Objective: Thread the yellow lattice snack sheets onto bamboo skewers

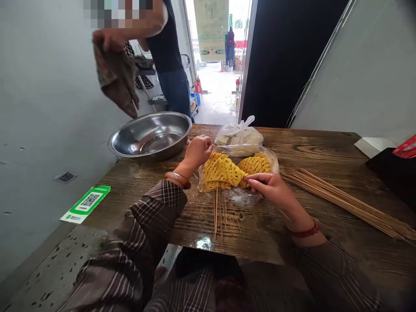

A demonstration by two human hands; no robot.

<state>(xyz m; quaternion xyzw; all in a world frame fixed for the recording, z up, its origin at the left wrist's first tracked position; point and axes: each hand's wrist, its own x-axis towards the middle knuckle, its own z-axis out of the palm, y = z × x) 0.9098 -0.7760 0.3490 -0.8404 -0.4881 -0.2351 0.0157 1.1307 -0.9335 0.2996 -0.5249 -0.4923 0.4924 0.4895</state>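
Observation:
Yellow food with a criss-cross slit pattern [224, 171] lies on a clear plastic bag [245, 197] at the middle of the table. Several thin wooden skewers [219, 212] stick out from its near side. My right hand [268, 186] pinches a skewer at the right tip of this food; the rest of that skewer runs under the palm. Above the food's upper left edge is my left hand [199, 151], fingers curled together; what they hold, if anything, is too small to name. A second yellow piece [255, 164] sits behind, to the right.
A metal basin [151, 136] stands at the back left, a tied bag of pale pieces [240, 134] at the back. Loose skewers [344, 201] lie on the right. A green QR card [86, 203] is at the left edge. Beyond the basin, a person holds a cloth [117, 78].

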